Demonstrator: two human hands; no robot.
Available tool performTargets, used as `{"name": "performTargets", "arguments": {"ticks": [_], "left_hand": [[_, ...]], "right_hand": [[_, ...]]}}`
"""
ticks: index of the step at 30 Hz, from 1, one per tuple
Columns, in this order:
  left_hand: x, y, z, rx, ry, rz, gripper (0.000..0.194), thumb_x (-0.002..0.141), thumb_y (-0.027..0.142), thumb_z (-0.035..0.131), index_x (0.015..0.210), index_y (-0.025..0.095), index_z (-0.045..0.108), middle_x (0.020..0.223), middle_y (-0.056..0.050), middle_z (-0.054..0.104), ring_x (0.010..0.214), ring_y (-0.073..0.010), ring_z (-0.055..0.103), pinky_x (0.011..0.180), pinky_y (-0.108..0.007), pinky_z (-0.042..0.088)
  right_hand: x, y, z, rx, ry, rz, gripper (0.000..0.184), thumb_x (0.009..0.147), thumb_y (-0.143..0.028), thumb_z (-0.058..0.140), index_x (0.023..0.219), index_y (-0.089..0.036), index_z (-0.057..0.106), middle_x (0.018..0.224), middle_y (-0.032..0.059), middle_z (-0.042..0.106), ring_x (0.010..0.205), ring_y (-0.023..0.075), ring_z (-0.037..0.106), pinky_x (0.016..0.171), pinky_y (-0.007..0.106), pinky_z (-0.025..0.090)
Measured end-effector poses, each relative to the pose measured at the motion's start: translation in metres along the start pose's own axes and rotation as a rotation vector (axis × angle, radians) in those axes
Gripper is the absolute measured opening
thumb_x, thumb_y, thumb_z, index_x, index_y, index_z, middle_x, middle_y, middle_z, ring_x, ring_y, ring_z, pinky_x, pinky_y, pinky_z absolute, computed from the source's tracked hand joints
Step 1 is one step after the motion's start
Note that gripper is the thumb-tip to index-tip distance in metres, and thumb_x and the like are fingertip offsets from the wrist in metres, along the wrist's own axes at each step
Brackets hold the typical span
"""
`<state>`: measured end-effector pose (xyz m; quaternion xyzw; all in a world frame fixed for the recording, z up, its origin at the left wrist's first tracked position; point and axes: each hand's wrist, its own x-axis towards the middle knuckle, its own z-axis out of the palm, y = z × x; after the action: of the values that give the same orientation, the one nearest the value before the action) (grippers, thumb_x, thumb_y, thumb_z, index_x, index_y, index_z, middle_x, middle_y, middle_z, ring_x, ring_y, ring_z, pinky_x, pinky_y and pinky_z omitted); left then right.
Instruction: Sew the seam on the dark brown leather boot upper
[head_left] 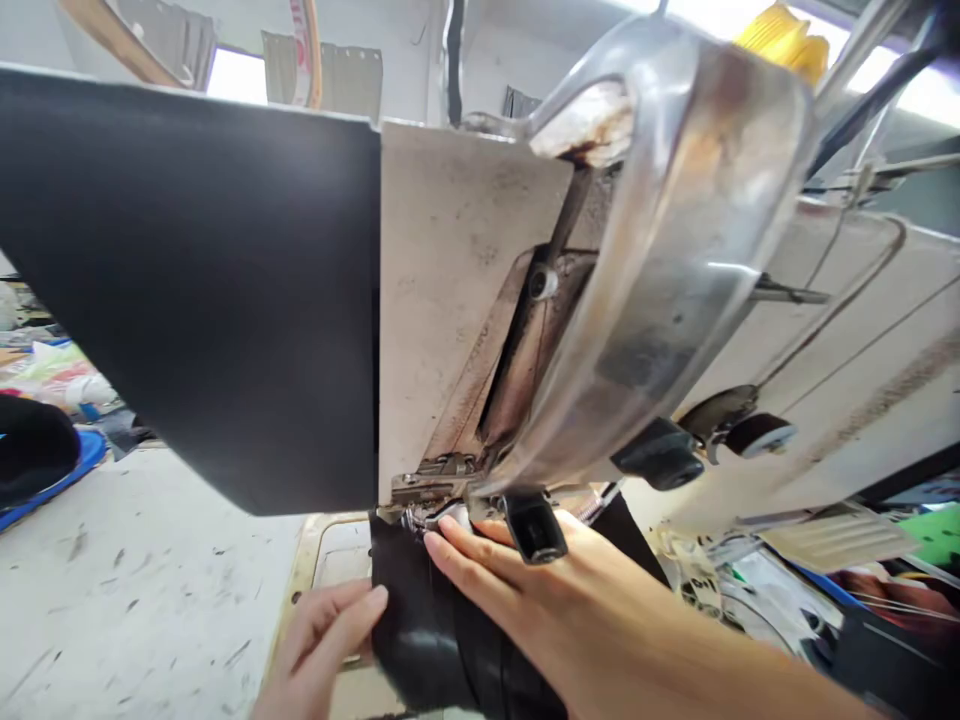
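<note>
"What does the head view show?"

"Low centre, black cloth [412, 630] lies under the sewing machine [450, 230], apparently being lined up or stitched. The right hand [559, 590] rests flat on it, fingers straight, gripping nothing. The left hand [322, 640] meets its left edge; I can't tell whether those fingers pinch."

"What would the next move need?"

"Probably even guiding, fingers clear of the metal foot [452, 516]."

"Anything in the way?"

"A black pad [535, 528] partly hides the right hand. Lower left: the desk [187, 560] and a blue-rimmed tray [91, 455]."
</note>
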<state>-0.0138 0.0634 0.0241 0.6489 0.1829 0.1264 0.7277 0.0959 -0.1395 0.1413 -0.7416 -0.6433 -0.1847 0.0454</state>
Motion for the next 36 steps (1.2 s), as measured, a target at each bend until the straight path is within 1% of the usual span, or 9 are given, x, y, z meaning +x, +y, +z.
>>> {"name": "performTargets", "arguments": {"ticks": [3, 8, 13, 18, 22, 25, 30, 34, 36], "left_hand": [[0.012, 0.007, -0.006, -0.091, 0.002, -0.030, 0.054, 0.070, 0.073, 0.070, 0.085, 0.022, 0.073, 0.068, -0.003, 0.067, 0.059, -0.0207, 0.061, 0.058, -0.034, 0.055], [0.031, 0.017, -0.001, -0.036, 0.048, -0.018, 0.049, 0.073, 0.061, 0.076, 0.095, 0.018, 0.072, 0.083, -0.005, 0.073, 0.074, -0.0211, 0.067, 0.065, -0.028, 0.055], [0.025, 0.017, 0.005, 0.024, -0.023, 0.024, 0.047, 0.072, 0.054, 0.081, 0.100, 0.018, 0.072, 0.091, -0.006, 0.076, 0.088, -0.0240, 0.070, 0.077, -0.030, 0.057], [0.021, 0.015, 0.006, -0.146, 0.167, -0.036, 0.052, 0.063, 0.059, 0.084, 0.097, 0.021, 0.072, 0.089, -0.001, 0.074, 0.081, -0.0193, 0.066, 0.067, -0.024, 0.054], [0.030, 0.004, -0.003, -0.086, 0.069, -0.019, 0.048, 0.069, 0.064, 0.082, 0.088, 0.021, 0.070, 0.080, 0.003, 0.068, 0.075, -0.0133, 0.059, 0.069, -0.019, 0.051], [0.035, -0.004, -0.008, -0.057, 0.065, 0.008, 0.046, 0.073, 0.063, 0.079, 0.087, 0.021, 0.068, 0.081, 0.003, 0.067, 0.080, -0.0131, 0.059, 0.075, -0.017, 0.051], [0.033, -0.006, -0.007, -0.076, 0.080, -0.016, 0.052, 0.070, 0.067, 0.079, 0.094, 0.021, 0.069, 0.095, 0.000, 0.072, 0.102, -0.0194, 0.064, 0.087, -0.020, 0.051], [0.030, 0.000, 0.000, -0.068, 0.129, -0.008, 0.053, 0.068, 0.070, 0.076, 0.088, 0.022, 0.067, 0.091, -0.001, 0.073, 0.101, -0.0223, 0.066, 0.086, -0.024, 0.053], [0.031, 0.003, 0.003, -0.064, 0.146, -0.002, 0.053, 0.067, 0.070, 0.076, 0.088, 0.022, 0.067, 0.090, -0.001, 0.074, 0.100, -0.0238, 0.066, 0.086, -0.026, 0.053]], "right_hand": [[0.001, -0.012, 0.019, -0.085, 0.071, -0.023, 0.042, 0.096, -0.025, 0.058, 0.135, -0.012, 0.060, 0.130, 0.0090, 0.071, 0.114, 0.0244, 0.070, 0.088, 0.039, 0.059], [0.000, -0.012, 0.029, -0.060, -0.024, 0.015, 0.040, 0.101, -0.016, 0.042, 0.138, -0.012, 0.058, 0.138, 0.0096, 0.065, 0.125, 0.0245, 0.064, 0.095, 0.042, 0.058], [-0.005, -0.004, 0.035, -0.016, 0.056, 0.009, 0.035, 0.098, -0.019, 0.051, 0.131, -0.017, 0.063, 0.130, 0.0086, 0.071, 0.116, 0.0240, 0.069, 0.090, 0.038, 0.059], [-0.005, -0.006, 0.036, -0.057, 0.125, -0.002, 0.031, 0.100, -0.016, 0.045, 0.124, -0.016, 0.064, 0.126, 0.0074, 0.073, 0.110, 0.0227, 0.071, 0.083, 0.037, 0.060], [-0.004, -0.005, 0.034, -0.047, 0.105, 0.002, 0.032, 0.101, -0.016, 0.041, 0.122, -0.015, 0.065, 0.128, 0.0074, 0.072, 0.110, 0.0213, 0.071, 0.085, 0.037, 0.059], [-0.003, -0.004, 0.031, -0.063, 0.158, -0.017, 0.029, 0.101, -0.018, 0.045, 0.120, -0.017, 0.067, 0.123, 0.0057, 0.074, 0.103, 0.0201, 0.073, 0.081, 0.035, 0.058], [-0.003, -0.009, 0.026, -0.072, 0.065, 0.033, 0.034, 0.103, -0.015, 0.042, 0.130, -0.017, 0.062, 0.127, 0.0031, 0.073, 0.105, 0.0197, 0.071, 0.085, 0.036, 0.057], [-0.005, -0.009, 0.029, -0.057, 0.034, 0.052, 0.036, 0.105, -0.019, 0.043, 0.139, -0.016, 0.055, 0.135, 0.0066, 0.068, 0.116, 0.0201, 0.068, 0.083, 0.035, 0.058], [-0.006, -0.007, 0.032, -0.042, -0.003, 0.029, 0.045, 0.101, -0.029, 0.051, 0.143, -0.014, 0.051, 0.136, 0.0094, 0.067, 0.116, 0.0229, 0.068, 0.080, 0.036, 0.060]]}}
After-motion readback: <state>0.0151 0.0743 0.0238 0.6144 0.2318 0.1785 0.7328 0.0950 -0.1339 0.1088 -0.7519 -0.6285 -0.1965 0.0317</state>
